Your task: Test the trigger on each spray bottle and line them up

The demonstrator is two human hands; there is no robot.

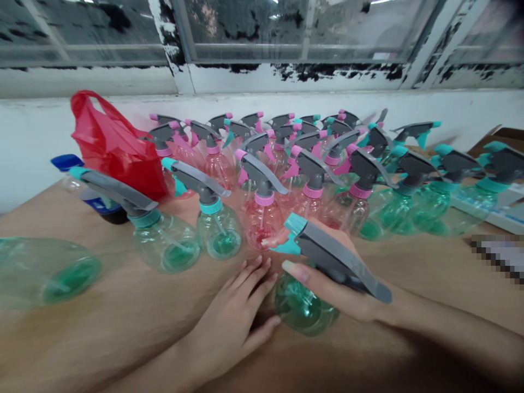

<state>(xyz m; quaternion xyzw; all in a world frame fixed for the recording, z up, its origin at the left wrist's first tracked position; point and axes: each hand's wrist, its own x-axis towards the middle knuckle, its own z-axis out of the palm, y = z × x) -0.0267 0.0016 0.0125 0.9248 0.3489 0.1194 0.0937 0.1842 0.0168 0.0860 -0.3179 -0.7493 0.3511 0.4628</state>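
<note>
My right hand [344,289] is wrapped round the neck of a green spray bottle [305,311] with a grey and turquoise trigger head. That bottle is upright at the table's near side, its nozzle pointing to the upper left. Flat on the wooden table, fingers stretched forward, lies my left hand [233,311], just left of the bottle and holding nothing. Directly beyond my hands stand a pink spray bottle [262,218] and a green spray bottle [219,232] with a turquoise collar. Another green spray bottle [167,240] is farther left.
Rows of pink and green spray bottles fill the back. A red plastic bag [118,147] and a blue-capped bottle [102,204] stand at left; a green bottle body [49,270] is at the left edge. A cardboard box [497,139] and a pixelated object [501,256] are at right.
</note>
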